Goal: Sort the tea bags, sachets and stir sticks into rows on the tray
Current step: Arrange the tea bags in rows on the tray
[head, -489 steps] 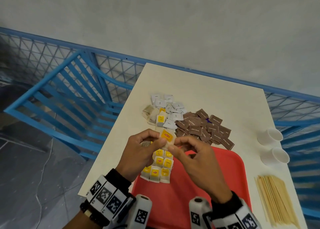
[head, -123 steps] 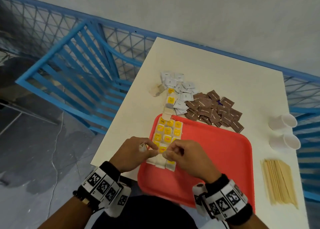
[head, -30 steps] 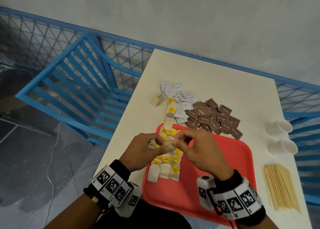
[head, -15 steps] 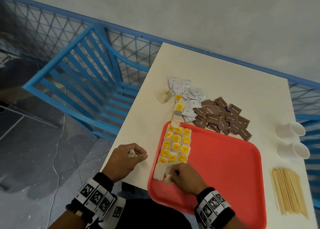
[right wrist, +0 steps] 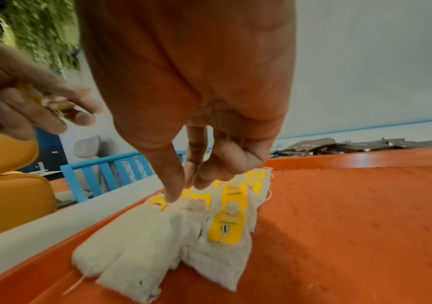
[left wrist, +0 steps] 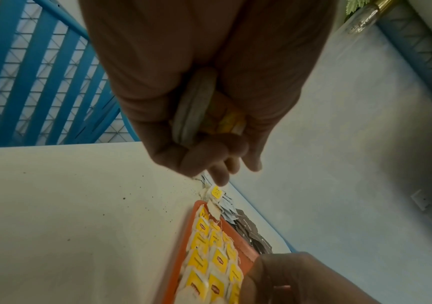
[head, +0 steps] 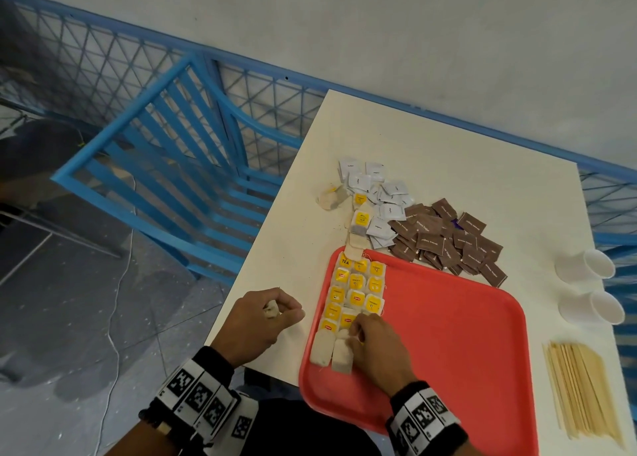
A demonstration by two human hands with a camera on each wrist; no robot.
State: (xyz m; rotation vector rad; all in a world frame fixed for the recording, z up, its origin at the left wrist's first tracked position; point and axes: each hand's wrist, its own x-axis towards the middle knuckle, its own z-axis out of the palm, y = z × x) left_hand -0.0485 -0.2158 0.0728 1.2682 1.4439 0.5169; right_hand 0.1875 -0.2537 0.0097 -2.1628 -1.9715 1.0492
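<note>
Holding: left hand point(head: 261, 321) curled round spare tea bags point(left wrist: 197, 107)
Placing: right hand point(head: 374, 347) fingertips relaxed on tray point(head: 458, 335) row

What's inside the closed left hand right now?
The left hand grips at least one tea bag, with a yellow tag beside it. The curled fingers hide how many bags it holds.

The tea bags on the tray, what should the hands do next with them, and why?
Probably the right hand, fingertips down on the nearest tea bags on the red tray, lets go and takes the spare tea bags that the left hand grips beside the tray. The rows look unfinished.
</note>
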